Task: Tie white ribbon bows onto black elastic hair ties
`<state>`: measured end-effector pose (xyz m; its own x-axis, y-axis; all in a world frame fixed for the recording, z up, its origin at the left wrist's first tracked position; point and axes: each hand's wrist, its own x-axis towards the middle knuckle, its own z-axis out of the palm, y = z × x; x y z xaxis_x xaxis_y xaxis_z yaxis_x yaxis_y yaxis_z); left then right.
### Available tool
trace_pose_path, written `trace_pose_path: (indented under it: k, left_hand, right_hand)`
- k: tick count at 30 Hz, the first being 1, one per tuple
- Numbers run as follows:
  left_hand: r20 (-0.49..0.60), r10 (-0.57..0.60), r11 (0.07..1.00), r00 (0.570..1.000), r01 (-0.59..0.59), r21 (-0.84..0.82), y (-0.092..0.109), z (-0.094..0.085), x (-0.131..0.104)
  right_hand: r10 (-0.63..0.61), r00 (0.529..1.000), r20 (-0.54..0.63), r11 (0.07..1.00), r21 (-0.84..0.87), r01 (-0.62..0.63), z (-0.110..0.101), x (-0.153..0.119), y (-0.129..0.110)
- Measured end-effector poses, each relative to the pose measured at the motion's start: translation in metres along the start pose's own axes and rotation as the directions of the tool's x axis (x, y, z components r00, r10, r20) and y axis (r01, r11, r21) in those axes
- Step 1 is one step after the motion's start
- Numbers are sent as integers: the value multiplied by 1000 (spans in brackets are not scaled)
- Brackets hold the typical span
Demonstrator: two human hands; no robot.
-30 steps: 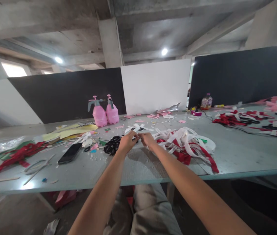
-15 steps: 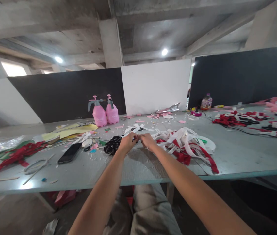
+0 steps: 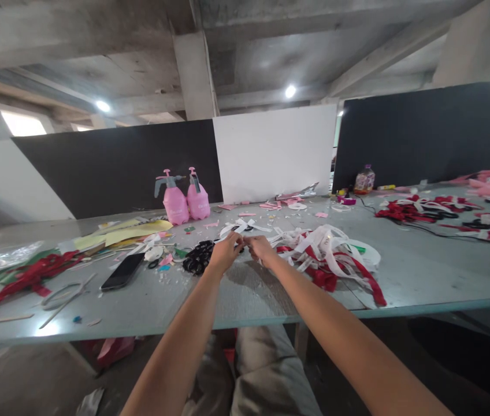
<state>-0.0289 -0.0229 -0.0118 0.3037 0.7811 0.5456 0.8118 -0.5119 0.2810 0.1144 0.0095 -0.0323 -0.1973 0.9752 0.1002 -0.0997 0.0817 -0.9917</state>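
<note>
Your left hand [image 3: 226, 250] and right hand [image 3: 260, 249] are together above the table [image 3: 422, 271], in from the middle of its near edge. The fingers of both are curled inward, with the tips brought up close to each other. Whether either hand has a small piece pinched cannot be told; the fingers cover that spot. Both of your forearms cross the near edge.

Immediately left of your left hand lies a bunched black bundle [image 3: 197, 257]. Just beside your right hand, on its right, is a loose heap of white and red ribbons [image 3: 325, 242], with one red end trailing toward the near edge. A white roll [image 3: 371, 255] lies at the right side of that heap. White strips [image 3: 247, 224] lie just beyond your hands, toward the far edge.

On your left, a dark phone [image 3: 122, 271] lies flat, slanted to the near edge. Farther left, toward the near left corner, are a grey coil [image 3: 60, 296] and a red ribbon bundle [image 3: 32, 276]. Yellow sheets [image 3: 136, 232] lie behind the phone. Two pink spray bottles [image 3: 175, 205] stand upright side by side near the far edge, against a black panel [image 3: 132, 167]. Right of centre along that edge stands a purple-capped bottle [image 3: 364, 180]. A second ribbon pile [image 3: 427, 209] lies toward the far right corner, with a black cable [image 3: 466, 234] running in front.
</note>
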Motion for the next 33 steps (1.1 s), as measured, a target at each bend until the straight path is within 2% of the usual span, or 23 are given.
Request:
trace_pose_path:
  k: [7, 14, 18, 21, 23, 25, 29, 33]
  left_hand:
    - [25, -26, 1000, 999, 27, -16, -3, 3, 1]
    - [-62, 9, 999, 998, -12, -49, -2, 2, 2]
    - [-99, 7, 998, 995, -13, -63, 1, 3, 4]
    - [-102, 4, 997, 995, -12, -74, 2, 4, 4]
    - [-94, 0, 997, 996, -7, -81, 1, 5, 4]
    - [-79, -26, 995, 997, 18, -102, -2, 6, 4]
    - [-77, -132, 977, 988, 116, -181, -10, 9, 5]
    - [-52, -156, 953, 986, 137, -271, -15, 13, 7]
  right_hand:
    - [5, 1000, -20, 998, -55, -6, 0, 1, 3]
    - [56, 998, 28, 986, 154, -60, 1, 1, 0]
    - [60, 998, 4, 970, 235, -59, 4, 2, 0]
    - [59, 996, -72, 960, 277, -36, 1, 6, 0]
    - [79, 979, -190, 940, 342, -9, -6, 9, -1]
    - [74, 963, -260, 917, 397, 37, -14, 13, -2]
    - [11, 977, -212, 919, 387, 74, -20, 16, -1]
    - [-61, 984, -170, 939, 325, 114, -12, 15, 2]
